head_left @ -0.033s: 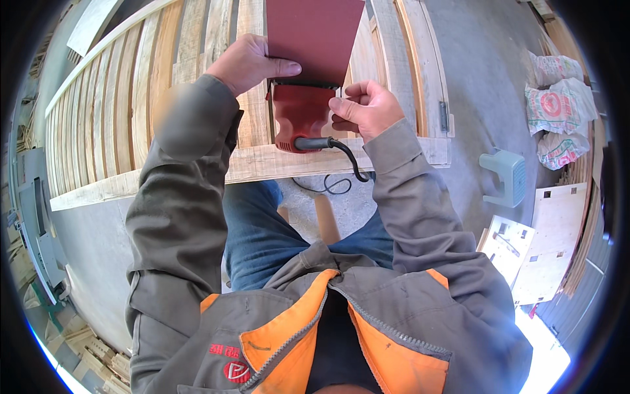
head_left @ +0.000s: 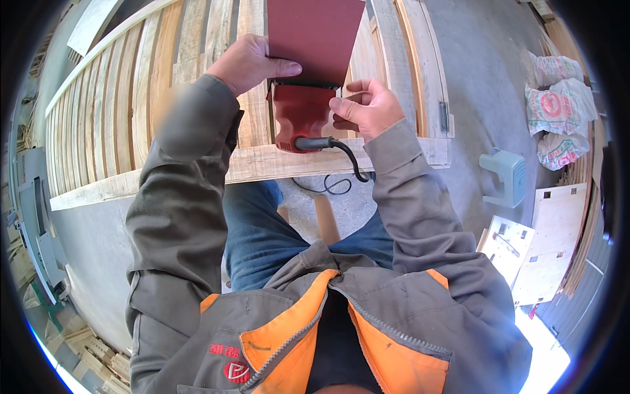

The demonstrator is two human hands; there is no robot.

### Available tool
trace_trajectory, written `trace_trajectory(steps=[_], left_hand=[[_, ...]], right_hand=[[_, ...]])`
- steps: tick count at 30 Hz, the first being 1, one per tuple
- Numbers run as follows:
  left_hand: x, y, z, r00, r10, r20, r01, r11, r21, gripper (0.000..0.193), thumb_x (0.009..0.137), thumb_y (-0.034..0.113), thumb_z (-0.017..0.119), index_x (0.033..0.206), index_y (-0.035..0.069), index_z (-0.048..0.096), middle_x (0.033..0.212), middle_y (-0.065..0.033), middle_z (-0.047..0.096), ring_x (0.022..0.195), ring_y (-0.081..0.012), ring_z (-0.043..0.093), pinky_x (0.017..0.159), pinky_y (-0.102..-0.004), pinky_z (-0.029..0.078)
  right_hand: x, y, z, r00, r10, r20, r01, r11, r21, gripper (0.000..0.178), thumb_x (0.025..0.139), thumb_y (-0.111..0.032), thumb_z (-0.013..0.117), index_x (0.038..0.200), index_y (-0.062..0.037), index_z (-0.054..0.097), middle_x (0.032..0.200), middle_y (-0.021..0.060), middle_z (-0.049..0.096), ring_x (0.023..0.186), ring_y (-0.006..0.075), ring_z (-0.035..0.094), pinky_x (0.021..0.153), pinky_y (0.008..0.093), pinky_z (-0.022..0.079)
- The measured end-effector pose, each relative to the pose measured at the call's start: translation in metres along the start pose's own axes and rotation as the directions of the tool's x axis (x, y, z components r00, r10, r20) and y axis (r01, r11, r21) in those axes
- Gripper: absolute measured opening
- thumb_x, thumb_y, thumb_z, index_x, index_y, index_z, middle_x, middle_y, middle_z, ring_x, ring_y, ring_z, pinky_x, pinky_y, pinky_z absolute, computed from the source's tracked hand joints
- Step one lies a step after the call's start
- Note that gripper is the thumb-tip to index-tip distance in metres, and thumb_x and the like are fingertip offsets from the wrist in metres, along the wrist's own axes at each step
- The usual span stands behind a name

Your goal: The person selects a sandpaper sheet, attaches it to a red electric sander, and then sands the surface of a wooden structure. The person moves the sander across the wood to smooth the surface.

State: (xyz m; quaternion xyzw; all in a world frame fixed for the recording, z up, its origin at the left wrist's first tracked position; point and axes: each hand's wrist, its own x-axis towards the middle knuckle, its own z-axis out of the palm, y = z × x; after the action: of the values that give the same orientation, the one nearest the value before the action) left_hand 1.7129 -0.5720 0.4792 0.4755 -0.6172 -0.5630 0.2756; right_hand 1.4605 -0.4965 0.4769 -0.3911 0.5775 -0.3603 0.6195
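Note:
A red electric sander (head_left: 298, 118) rests on the near rail of a slatted wooden panel, its black cord (head_left: 351, 157) curving off to the right. A dark red sheet of sandpaper (head_left: 315, 43) extends away from the far end of the sander. My left hand (head_left: 246, 65) grips the sheet's left edge, thumb flat on top and fingers hidden beneath. At the sander's right side, near the sheet's lower corner, my right hand (head_left: 367, 108) is closed in a pinch. What lies between its thumb and fingertip is too small to make out.
The slatted wooden panel (head_left: 151, 174) spreads far to the left. A pale blue-grey plastic stool (head_left: 504, 177) stands on the floor at right, with white woven sacks (head_left: 558, 108) beyond it. Cut plywood boards (head_left: 551, 230) lie at the lower right. Cord loops (head_left: 338, 187) hang below the panel.

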Motion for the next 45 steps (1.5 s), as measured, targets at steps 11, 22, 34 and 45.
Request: trace_trajectory(steps=[11, 22, 34, 45], left_hand=[[-0.006, -0.007, 0.003, 0.998, 0.030, -0.047, -0.031, 0.999, -0.025, 0.030, 0.088, 0.012, 0.083, 0.114, -0.003, 0.077, 0.105, -0.0095, 0.078, 0.094, -0.0139, 0.071, 0.091, -0.0300, 0.056], [-0.007, 0.004, 0.003, 0.999, -0.031, -0.042, 0.033, 0.999, 0.034, 0.032, 0.088, 0.011, 0.082, 0.115, -0.004, 0.076, 0.106, -0.0092, 0.077, 0.096, -0.0148, 0.070, 0.092, -0.0316, 0.055], [-0.005, -0.011, 0.011, 0.998, -0.021, -0.063, 0.003, 0.960, -0.279, 0.031, 0.087, 0.008, 0.080, 0.116, -0.001, 0.075, 0.108, -0.0091, 0.076, 0.099, -0.0167, 0.069, 0.095, -0.0332, 0.053], [-0.005, -0.007, 0.022, 0.993, 0.065, -0.097, -0.084, 0.974, -0.208, 0.027, 0.090, 0.010, 0.080, 0.115, 0.000, 0.076, 0.106, -0.0073, 0.077, 0.093, -0.0140, 0.070, 0.087, -0.0310, 0.056]], right_hand=[[0.009, 0.001, -0.005, 0.989, -0.071, 0.132, 0.070, 0.997, 0.014, 0.057, 0.087, -0.006, 0.082, 0.137, 0.0038, 0.056, 0.088, 0.0107, 0.072, 0.072, 0.0152, 0.068, 0.064, 0.0295, 0.056], [0.006, -0.009, -0.006, 0.988, -0.019, 0.155, 0.026, 0.999, -0.044, 0.060, 0.088, -0.007, 0.080, 0.140, 0.0036, 0.053, 0.091, 0.0110, 0.067, 0.073, 0.0169, 0.064, 0.063, 0.0306, 0.054], [0.011, -0.003, -0.008, 0.990, -0.034, 0.136, 0.041, 0.998, -0.053, 0.058, 0.085, -0.008, 0.084, 0.136, 0.0024, 0.059, 0.086, 0.0095, 0.072, 0.067, 0.0152, 0.067, 0.061, 0.0304, 0.058], [0.012, -0.002, -0.008, 0.991, -0.028, 0.134, 0.034, 0.999, -0.041, 0.057, 0.085, -0.007, 0.083, 0.135, 0.0031, 0.058, 0.085, 0.0099, 0.071, 0.065, 0.0150, 0.066, 0.061, 0.0301, 0.057]])
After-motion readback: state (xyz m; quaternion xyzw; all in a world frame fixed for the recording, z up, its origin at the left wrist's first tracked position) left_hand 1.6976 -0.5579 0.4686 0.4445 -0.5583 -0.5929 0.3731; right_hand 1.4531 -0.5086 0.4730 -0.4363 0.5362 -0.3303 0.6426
